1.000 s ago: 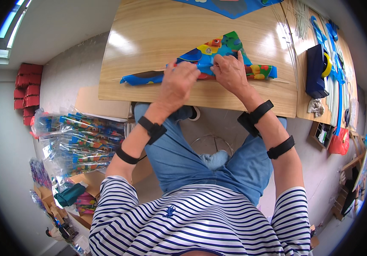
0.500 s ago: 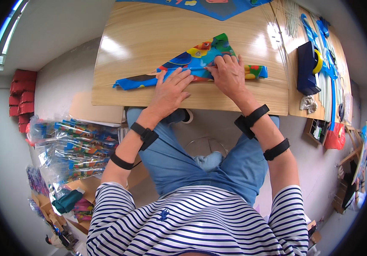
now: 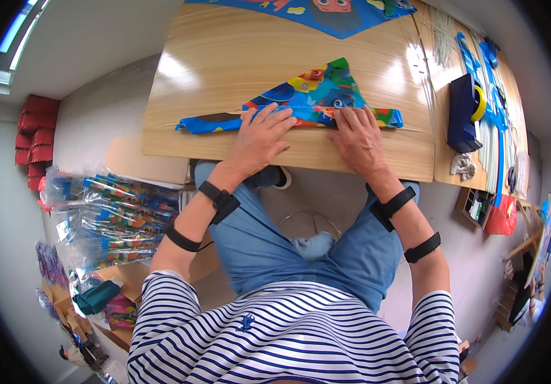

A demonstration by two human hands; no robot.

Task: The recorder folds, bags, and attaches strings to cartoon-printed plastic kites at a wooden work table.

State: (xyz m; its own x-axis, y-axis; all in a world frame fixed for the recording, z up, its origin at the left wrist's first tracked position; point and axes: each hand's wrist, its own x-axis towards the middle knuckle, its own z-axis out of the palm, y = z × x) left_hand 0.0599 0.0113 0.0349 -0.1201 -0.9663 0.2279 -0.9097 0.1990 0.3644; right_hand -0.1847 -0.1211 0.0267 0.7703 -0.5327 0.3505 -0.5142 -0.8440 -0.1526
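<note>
A folded kite (image 3: 304, 93) of bright printed sheet, mostly blue, green and red, lies on the wooden table in front of me. Its peak points away from me, and its near side is gathered into a long narrow roll with thin rod tips poking out at both ends. My left hand (image 3: 261, 137) lies flat on the left part of this roll, fingers stretched. Toward the roll's right part, my right hand (image 3: 360, 141) rests with its fingers laid over the edge and the thumb apart. Anything under the right fingertips is hidden.
Another printed kite sheet (image 3: 336, 22) lies at the table's far edge. On the side table at right stand a dark blue tape dispenser (image 3: 461, 118) with yellow tape and bundles of thin rods (image 3: 490, 137). Bagged kites (image 3: 125, 217) are piled at left, near red boxes (image 3: 35, 131).
My right hand has slid right along the roll, and its fingers have gone from a pinch to lying over the edge. My left hand stays on the left part.
</note>
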